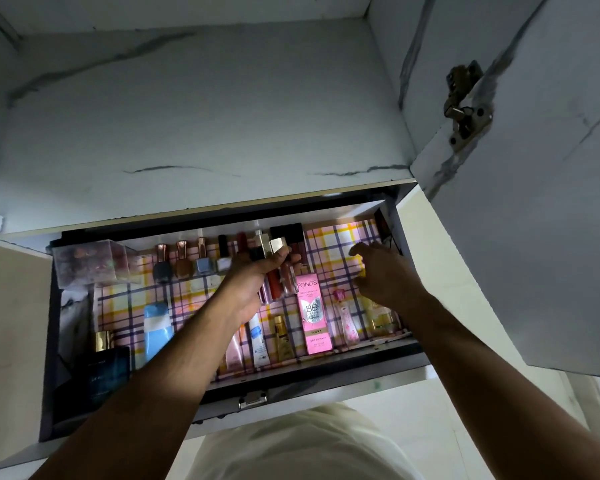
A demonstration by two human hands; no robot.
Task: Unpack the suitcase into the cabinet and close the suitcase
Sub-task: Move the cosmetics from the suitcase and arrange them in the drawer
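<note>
**Several lip-gloss tubes head for the shelf**

Several slim cosmetic tubes with dark and metallic caps [278,271] sit bunched in the left hand [257,282], whose fingers curl round them, caps pointing up and away toward the cabinet's back wall, long axes roughly upright and tilted slightly left. The right hand [381,271] reaches beside them, fingers loosely bent over a pale yellow item [361,271] too blurred to identify; whether it grips that item cannot be told. Both hands work inside the open white marble-patterned cabinet [222,133], above its pink-and-yellow checked shelf liner [329,237]. The bare stretch of liner lies just right of and behind the tubes, between the two hands, so the left hand looks nearer for setting them down. A row of nail-polish bottles [191,261] stands to the left; a pink Pond's BB cream box [314,313] stands just below the tubes. The suitcase is not in view.
</note>
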